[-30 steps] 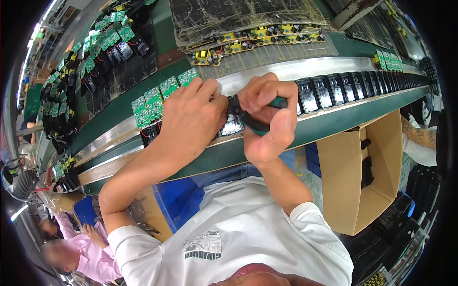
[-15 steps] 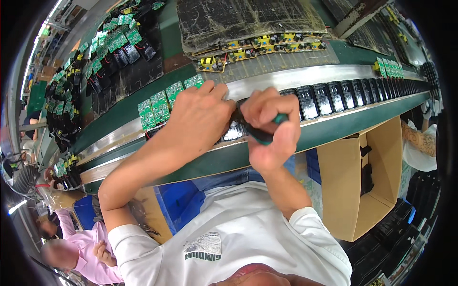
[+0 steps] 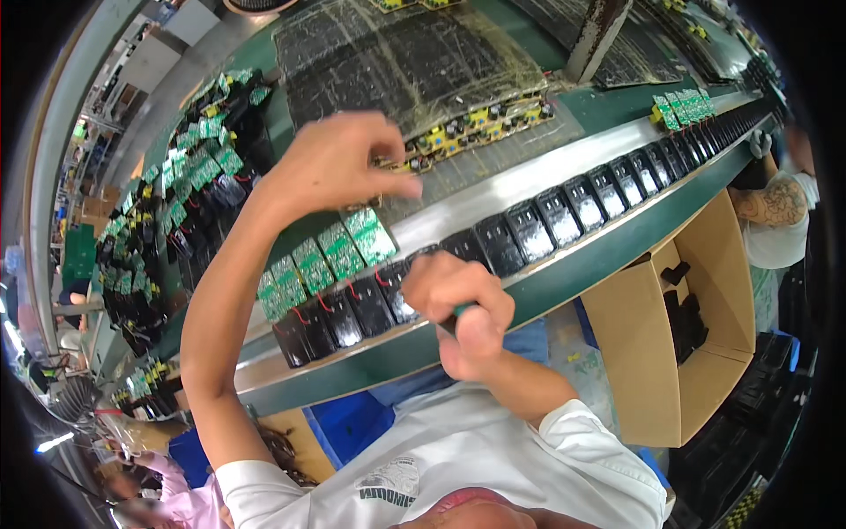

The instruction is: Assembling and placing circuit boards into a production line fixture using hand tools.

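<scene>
My left hand (image 3: pixel 335 163) is raised over the near edge of a stack of circuit boards with yellow parts (image 3: pixel 480 130). Its thumb stands apart from the bent fingers, and nothing shows between them. Below it, green circuit boards (image 3: pixel 310 264) stand in a row, joined by red wires to black plastic cases (image 3: pixel 370 304). My right hand (image 3: pixel 463 309) is closed round a tool with a dark green and black handle; only a bit of the handle shows, so its kind stays hidden. That hand is over the row of cases, near the bench's front edge.
More black cases (image 3: pixel 533 234) line a metal strip running to the far right, where another group of green boards (image 3: pixel 683 108) stands. Wired boards and cases (image 3: pixel 198 159) are heaped at left. An open cardboard box (image 3: pixel 630 353) is at front right; people work on both sides.
My left hand has left the row of cases and risen up and left toward the board stack. The right hand, still round the tool, has shifted down and left. The whole view has turned.
</scene>
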`<state>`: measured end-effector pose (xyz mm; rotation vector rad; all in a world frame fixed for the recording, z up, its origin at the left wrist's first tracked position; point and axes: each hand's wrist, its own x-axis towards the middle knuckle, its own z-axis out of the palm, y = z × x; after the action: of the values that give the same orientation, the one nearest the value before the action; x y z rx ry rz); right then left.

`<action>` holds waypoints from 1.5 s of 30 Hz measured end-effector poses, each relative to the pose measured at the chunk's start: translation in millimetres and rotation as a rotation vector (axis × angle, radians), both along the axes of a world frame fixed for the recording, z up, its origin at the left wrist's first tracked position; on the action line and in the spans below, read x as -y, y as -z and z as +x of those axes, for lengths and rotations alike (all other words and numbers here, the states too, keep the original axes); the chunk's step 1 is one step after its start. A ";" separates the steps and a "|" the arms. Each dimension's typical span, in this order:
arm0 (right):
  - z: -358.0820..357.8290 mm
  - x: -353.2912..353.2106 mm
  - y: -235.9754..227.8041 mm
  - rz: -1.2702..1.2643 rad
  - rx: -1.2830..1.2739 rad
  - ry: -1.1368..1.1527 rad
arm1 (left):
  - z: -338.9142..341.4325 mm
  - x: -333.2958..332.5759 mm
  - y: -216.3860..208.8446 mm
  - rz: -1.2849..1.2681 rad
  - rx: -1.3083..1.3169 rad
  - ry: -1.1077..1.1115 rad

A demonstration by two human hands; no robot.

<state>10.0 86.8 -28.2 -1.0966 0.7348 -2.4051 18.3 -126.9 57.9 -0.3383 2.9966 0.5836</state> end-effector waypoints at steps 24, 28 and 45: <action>-98.9 -64.6 -55.1 0.401 -0.268 0.361 | -140.2 87.0 28.2 0.115 -0.536 -0.094; -123.7 -51.8 -62.1 0.696 -0.451 0.558 | -68.4 -16.0 6.4 0.482 -0.585 0.059; -96.5 -44.2 -56.7 0.344 -0.656 0.393 | 47.9 -118.5 -46.4 0.281 -0.463 0.198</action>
<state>-86.5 131.1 28.5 -1.7244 1.6393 -2.0563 66.2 -8.4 104.3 0.1329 3.2405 1.1851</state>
